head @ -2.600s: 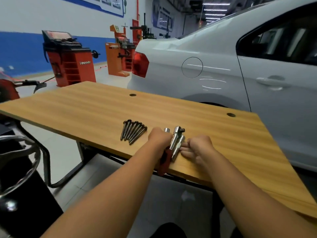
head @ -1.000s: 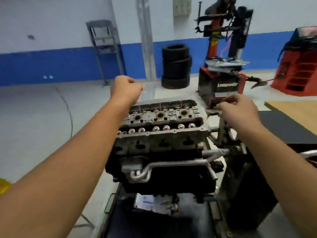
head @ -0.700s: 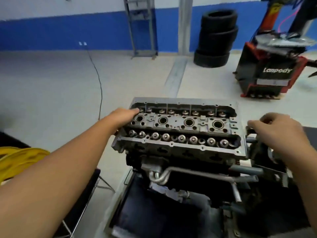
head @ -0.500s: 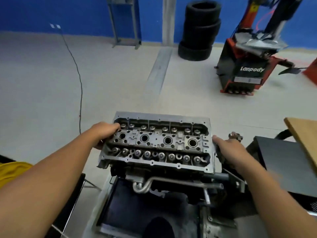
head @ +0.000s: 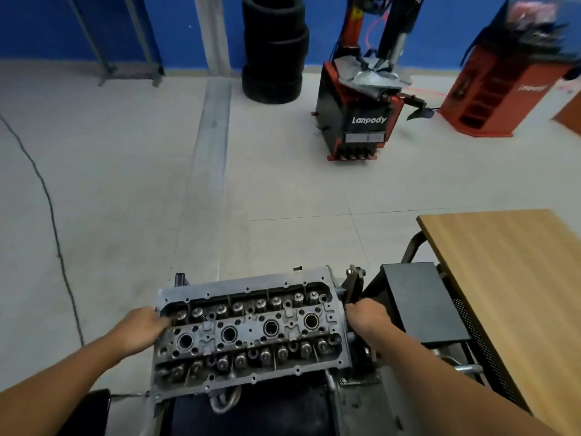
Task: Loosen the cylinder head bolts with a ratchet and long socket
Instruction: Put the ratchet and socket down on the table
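both hands have left the table (head: 509, 278) and its tools; left hand (head: 143, 330) grips the cylinder head (head: 248, 335) at its left end, right hand (head: 367, 319) curls at its right edge, grip unclear. no ratchet in view, so the head may shift if lifted unevenly.

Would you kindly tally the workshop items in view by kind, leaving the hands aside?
Cylinder head: 1
Tyre stack: 1
Red machines: 2
Wooden table: 1
Black box: 1
Total: 6
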A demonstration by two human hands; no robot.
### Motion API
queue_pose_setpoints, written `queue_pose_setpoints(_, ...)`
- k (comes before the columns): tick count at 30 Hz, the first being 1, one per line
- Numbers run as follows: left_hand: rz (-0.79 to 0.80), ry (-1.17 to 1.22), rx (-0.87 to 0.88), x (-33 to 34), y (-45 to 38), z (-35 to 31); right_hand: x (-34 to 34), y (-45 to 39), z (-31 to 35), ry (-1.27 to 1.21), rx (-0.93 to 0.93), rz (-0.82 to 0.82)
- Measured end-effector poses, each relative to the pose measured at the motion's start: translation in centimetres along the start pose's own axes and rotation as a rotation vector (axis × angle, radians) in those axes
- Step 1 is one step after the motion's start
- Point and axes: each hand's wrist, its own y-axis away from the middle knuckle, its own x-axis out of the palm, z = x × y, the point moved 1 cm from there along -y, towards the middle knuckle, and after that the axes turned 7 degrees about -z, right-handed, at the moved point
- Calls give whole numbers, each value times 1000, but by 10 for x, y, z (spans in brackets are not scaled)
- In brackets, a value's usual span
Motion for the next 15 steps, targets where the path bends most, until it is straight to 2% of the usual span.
queue_pose_setpoints(4, 14, 30, 22, 5, 28, -54, -55, -12, -30, -63, -22, -52)
queue_pose_setpoints(7, 31, 48, 58, 8, 52, -125, -112, -22, -72, -146, -2, -85)
queue_pose_setpoints(11, 17, -9, 185, 37, 86, -243, -190, -48, -163, -160, 66, -170)
queue_pose_setpoints(15, -21, -5, 263, 105, 121, -366, -267, -79, -270, -204, 93, -263)
